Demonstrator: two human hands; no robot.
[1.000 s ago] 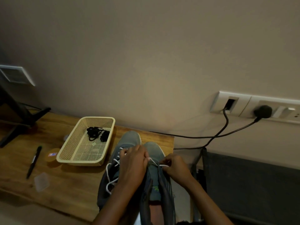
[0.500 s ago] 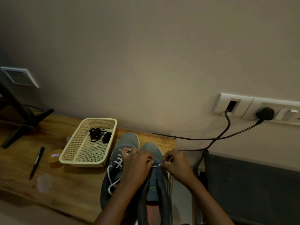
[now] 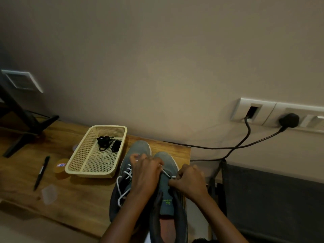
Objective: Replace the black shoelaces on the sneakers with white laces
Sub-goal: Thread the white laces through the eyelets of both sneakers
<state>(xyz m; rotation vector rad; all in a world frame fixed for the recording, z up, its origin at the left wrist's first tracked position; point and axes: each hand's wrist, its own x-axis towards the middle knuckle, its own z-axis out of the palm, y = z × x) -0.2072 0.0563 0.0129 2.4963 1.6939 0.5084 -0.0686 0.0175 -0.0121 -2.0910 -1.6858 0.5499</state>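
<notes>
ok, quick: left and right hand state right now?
Left hand: closed, gripping the white lace at the sneaker.
Right hand: closed, pinching the same lace.

- Left hand (image 3: 145,174) and right hand (image 3: 190,181): both bare (dim light, fine detail lost).
- Forearms: bare all the way to the frame edge at 6 o'clock.
</notes>
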